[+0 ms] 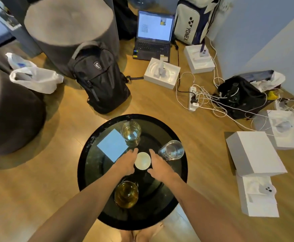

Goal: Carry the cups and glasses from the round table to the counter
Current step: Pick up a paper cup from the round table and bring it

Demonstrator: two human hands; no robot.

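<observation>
Hands (125, 165) (160, 165) flank empty white cup (142, 160); near mug (126, 194) w/ amber liquid.

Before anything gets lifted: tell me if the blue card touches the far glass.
Cannot tell. In the head view the blue card's corner meets the far glass's base, with no gap visible.

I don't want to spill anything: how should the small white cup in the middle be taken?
Grip the white cup by its side wall from above, one hand left, the other right. It stands upright with no visible handle, and both sides look free.
</observation>
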